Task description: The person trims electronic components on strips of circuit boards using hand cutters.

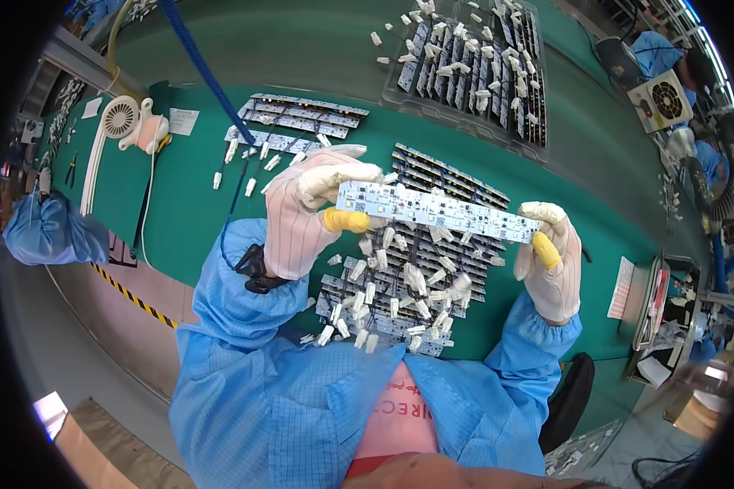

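Between my two gloved hands a long white circuit board strip [440, 209] is held up, tilted slightly down to the right. My left hand [314, 204] pinches its left end, with a yellow cover on the thumb and a black strap round the wrist. At the right end my right hand [550, 248] grips it the same way, its thumb also in yellow. Below the strip lie rows of circuit boards [457, 281] with dark wires and white connectors [416, 281], partly hidden by the held board.
Behind my left hand, several boards [302, 114] lie in a stack. A clear tray [465, 114] full of wired boards stands farther back. A blue coiled hose [200, 61] hangs down at the left, near a white fan [122, 118]. A co-worker's blue sleeve [53, 232] shows far left.
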Available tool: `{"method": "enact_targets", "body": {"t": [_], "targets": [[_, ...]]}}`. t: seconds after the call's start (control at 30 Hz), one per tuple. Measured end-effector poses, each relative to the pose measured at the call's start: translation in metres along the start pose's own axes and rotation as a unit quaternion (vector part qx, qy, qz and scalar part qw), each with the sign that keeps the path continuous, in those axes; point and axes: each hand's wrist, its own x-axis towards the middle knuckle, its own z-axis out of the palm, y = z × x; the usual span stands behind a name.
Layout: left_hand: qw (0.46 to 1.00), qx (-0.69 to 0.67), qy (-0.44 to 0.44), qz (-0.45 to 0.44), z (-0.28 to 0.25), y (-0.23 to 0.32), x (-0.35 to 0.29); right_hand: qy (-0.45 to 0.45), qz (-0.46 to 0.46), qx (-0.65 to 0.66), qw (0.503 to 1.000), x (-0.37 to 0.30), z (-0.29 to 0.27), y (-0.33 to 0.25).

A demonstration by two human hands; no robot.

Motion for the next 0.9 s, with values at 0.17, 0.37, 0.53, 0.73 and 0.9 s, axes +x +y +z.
{"method": "enact_targets", "body": {"t": [0.17,0.37,0.53,0.73,0.9], "targets": [[0.985,-0.137,0.026,-0.104,0.007,-0.003,-0.004,0.001,-0.048,0.013,0.999,-0.005,-0.002,0.006],[0.97,-0.087,0.005,-0.226,0.004,0.001,0.008,-0.107,-0.018,0.008,0.994,-0.014,-0.006,-0.004],[0.976,-0.058,0.001,-0.211,0.008,-0.004,0.011,-0.14,-0.023,0.047,0.989,-0.015,-0.005,-0.008],[0.981,-0.187,0.036,0.027,0.014,-0.009,0.006,0.006,0.016,-0.091,0.996,0.0,-0.002,-0.003],[0.982,-0.138,-0.028,-0.122,0.004,-0.02,-0.003,0.036,-0.071,-0.203,0.976,0.006,-0.004,0.014]]}}
